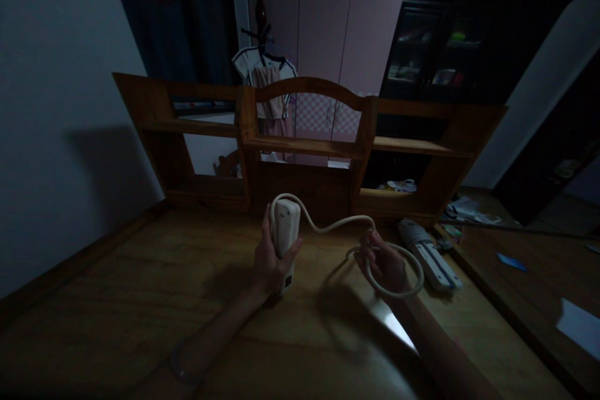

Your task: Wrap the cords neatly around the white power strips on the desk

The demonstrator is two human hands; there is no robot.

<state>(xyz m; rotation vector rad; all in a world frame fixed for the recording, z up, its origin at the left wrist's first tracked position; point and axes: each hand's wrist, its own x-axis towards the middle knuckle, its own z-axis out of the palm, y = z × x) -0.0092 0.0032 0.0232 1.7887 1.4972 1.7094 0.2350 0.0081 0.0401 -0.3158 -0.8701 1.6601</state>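
Observation:
My left hand (269, 262) grips a white power strip (285, 231), held upright above a wooden desk (140, 300). A white cord (337, 224) runs from the top of the strip in a curve to my right hand (384, 262). The right hand is closed on the cord, which forms a loop (412, 281) hanging around the hand and wrist. Both forearms reach in from the bottom of the view.
A second white power strip (429, 253) lies on the desk to the right of my right hand. A wooden shelf unit (304, 144) stands along the desk's back edge. Papers (581, 325) lie on a dark surface at right. The room is dim.

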